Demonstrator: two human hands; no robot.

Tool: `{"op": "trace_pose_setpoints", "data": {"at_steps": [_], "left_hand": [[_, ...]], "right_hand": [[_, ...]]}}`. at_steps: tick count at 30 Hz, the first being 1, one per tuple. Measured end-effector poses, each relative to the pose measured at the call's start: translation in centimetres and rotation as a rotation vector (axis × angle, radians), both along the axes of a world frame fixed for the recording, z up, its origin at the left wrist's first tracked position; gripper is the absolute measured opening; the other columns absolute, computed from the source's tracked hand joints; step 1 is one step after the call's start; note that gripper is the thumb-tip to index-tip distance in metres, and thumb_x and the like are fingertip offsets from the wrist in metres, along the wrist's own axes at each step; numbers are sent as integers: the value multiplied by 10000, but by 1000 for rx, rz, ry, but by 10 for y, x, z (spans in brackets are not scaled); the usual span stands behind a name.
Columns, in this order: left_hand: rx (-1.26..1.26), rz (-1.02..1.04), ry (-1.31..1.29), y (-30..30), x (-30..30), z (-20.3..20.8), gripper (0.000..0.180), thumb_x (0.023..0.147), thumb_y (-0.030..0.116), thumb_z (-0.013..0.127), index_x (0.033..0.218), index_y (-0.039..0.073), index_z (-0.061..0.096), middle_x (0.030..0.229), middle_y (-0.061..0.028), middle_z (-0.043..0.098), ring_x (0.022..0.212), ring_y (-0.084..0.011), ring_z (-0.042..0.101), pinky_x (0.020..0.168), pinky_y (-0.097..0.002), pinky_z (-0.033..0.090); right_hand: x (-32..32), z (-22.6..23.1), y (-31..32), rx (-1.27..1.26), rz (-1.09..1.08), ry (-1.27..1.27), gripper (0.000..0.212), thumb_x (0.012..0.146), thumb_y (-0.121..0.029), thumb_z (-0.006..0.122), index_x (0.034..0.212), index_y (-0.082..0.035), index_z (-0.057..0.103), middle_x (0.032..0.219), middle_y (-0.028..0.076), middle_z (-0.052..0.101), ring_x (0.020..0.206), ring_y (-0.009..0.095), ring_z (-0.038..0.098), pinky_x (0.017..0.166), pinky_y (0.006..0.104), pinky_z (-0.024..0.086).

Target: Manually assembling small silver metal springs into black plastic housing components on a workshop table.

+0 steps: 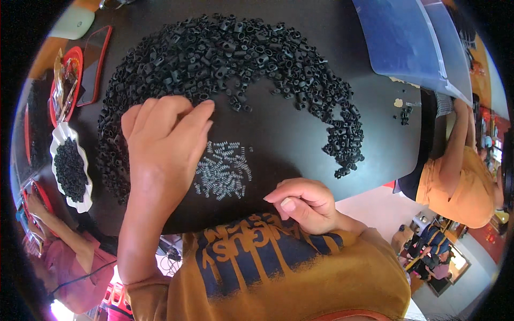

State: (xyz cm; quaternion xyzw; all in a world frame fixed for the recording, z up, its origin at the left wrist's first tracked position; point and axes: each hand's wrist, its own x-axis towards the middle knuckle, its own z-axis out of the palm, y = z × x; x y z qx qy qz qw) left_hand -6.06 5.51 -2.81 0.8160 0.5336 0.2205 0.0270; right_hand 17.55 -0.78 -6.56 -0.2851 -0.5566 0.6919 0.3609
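A wide arc of small black plastic pieces (214, 56), many of them short and hollow, covers the far part of the dark table. My left hand (163, 134) rests over the inner left edge of this pile, its fingers bent and closed. What its fingertips hold, if anything, is hidden. Just right of that wrist lies a loose heap of small metal springs (222, 170). My right hand (306, 205) is at the table's near edge, to the right of the springs. Its thumb presses against the curled fingers, and anything between them is too small to make out.
At the left stands a white scalloped dish (87, 198) of tiny black parts. Beyond it are a red tray (79, 56) and a red-edged phone (95, 67). A translucent blue bin (399, 37) is at the far right. Other people sit at both sides.
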Motion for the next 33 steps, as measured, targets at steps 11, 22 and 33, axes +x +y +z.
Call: {"op": "trace_pose_setpoints", "data": {"at_steps": [11, 22, 33], "left_hand": [[107, -97, 189, 20, 5, -12, 218, 659, 100, 574, 862, 41, 627, 806, -24, 528, 778, -163, 515, 729, -322, 335], [113, -49, 125, 1, 4, 1, 214, 627, 53, 679, 835, 83, 642, 737, -11, 534, 713, -183, 526, 697, -329, 342], [-272, -165, -515, -71, 39, 7, 225, 609, 64, 718, 827, 85, 669, 737, -12, 551, 633, -173, 511, 697, -344, 319]], "right_hand": [[4, -2, 2, -110, -16, 60, 206, 929, -59, 439, 1038, 54, 573, 690, 75, 548, 593, 115, 491, 561, 253, 402], [8, -6, 0, -57, 10, 65, 190, 927, -99, 493, 1059, 8, 579, 769, 51, 568, 626, 110, 541, 562, 242, 428], [-2, 2, 4, 214, 83, -83, 213, 900, -148, 540, 1029, 20, 559, 829, 129, 564, 730, 267, 564, 653, 345, 452]]}}
